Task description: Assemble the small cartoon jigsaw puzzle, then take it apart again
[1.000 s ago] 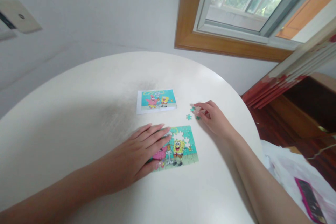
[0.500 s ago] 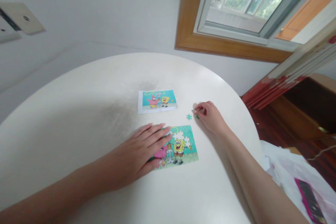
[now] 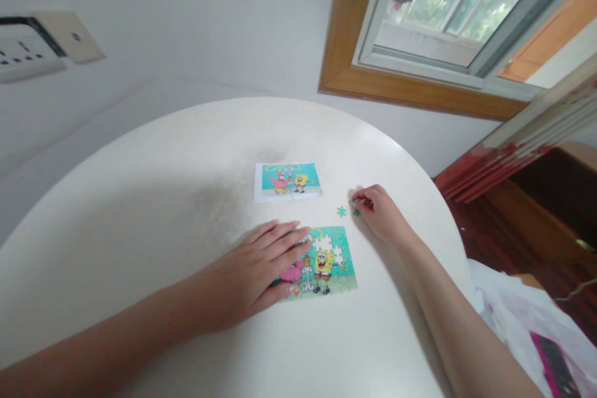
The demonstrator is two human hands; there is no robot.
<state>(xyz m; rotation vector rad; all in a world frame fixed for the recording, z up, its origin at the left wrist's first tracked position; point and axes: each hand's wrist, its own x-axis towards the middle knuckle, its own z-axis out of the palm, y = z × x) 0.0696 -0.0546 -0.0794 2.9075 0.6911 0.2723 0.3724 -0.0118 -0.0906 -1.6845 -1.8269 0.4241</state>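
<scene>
A cartoon jigsaw puzzle (image 3: 347, 270) lies on the white table, with white gaps in its upper right part. My left hand (image 3: 265, 267) rests flat over the puzzle's left side, fingers stretched out, hiding that part. Beyond the puzzle's upper right corner, my right hand (image 3: 375, 208) pinches a small puzzle piece (image 3: 353, 201) between thumb and fingertips. One loose teal piece (image 3: 341, 212) lies just left of that hand, and another green piece (image 3: 356, 212) sits under the fingers, partly covered.
A paper picture (image 3: 291, 181) of the same cartoon scene lies behind the puzzle on the round table (image 3: 153, 211). Past the table's right edge are a white plastic bag (image 3: 508, 305) and a pink-edged phone (image 3: 555, 364). A wall and a wood-framed window (image 3: 420, 90) stand behind.
The view has shifted slightly, so everything sits a little further right. In the right hand's pinch, a piece now shows at the fingertips. My left hand stays on the puzzle.
</scene>
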